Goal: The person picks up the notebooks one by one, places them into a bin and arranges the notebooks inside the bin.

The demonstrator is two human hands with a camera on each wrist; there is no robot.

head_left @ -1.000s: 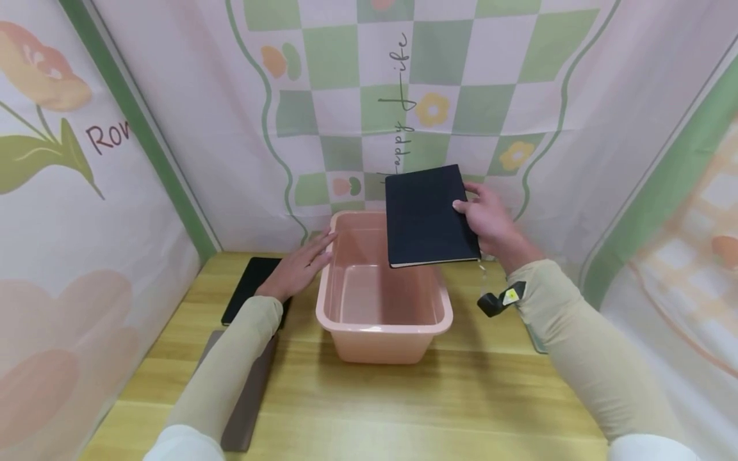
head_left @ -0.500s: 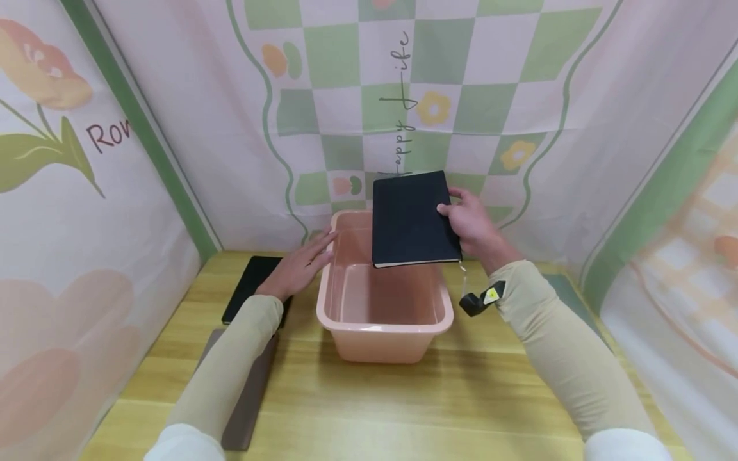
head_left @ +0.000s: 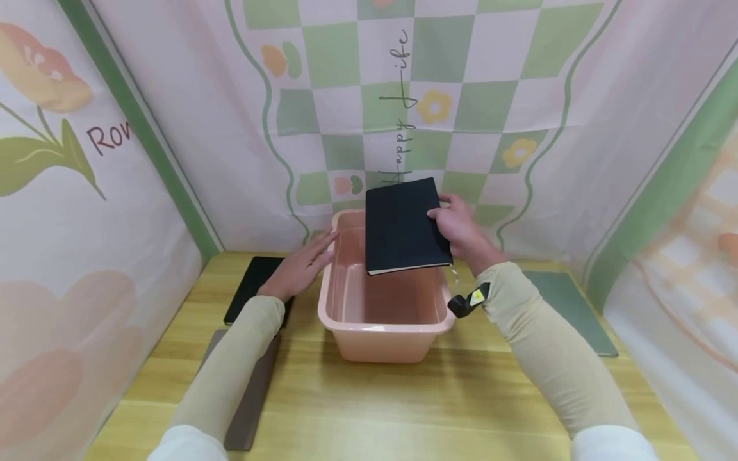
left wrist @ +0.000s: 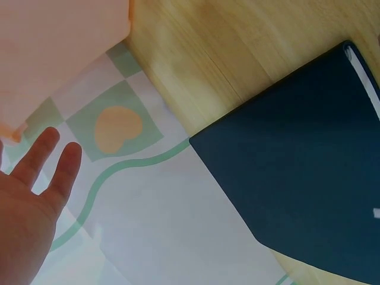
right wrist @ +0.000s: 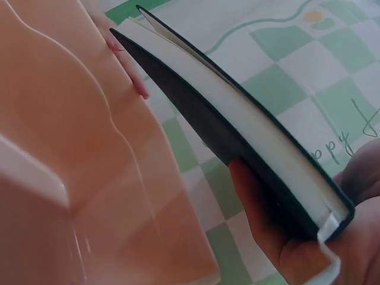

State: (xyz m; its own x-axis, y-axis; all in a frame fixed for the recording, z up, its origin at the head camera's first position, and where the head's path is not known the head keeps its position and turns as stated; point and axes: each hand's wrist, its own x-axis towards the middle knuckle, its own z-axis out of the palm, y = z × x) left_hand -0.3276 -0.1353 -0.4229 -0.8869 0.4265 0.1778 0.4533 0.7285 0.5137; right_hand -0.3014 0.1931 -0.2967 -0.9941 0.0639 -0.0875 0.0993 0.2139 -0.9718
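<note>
My right hand (head_left: 458,227) grips a black notebook (head_left: 405,225) by its right edge and holds it tilted above the far half of a pink plastic tub (head_left: 383,323). The right wrist view shows the notebook (right wrist: 237,124) edge-on, white pages between dark covers, with my fingers (right wrist: 267,231) under it and the tub wall (right wrist: 77,178) close below. My left hand (head_left: 300,269) lies flat with straight fingers against the tub's left rim. In the left wrist view, the fingers (left wrist: 44,163) are spread beside a second black notebook (left wrist: 303,178) lying on the table.
The second black notebook (head_left: 254,288) lies left of the tub, partly under my left forearm. A brown flat book (head_left: 248,397) sits nearer the front left. A green flat pad (head_left: 567,307) lies at the right. Patterned cloth walls (head_left: 403,96) enclose the wooden table (head_left: 403,403).
My right hand has carried the black notebook leftward and lower, over the tub. The green pad at the right has come into view. My left hand has stayed put.
</note>
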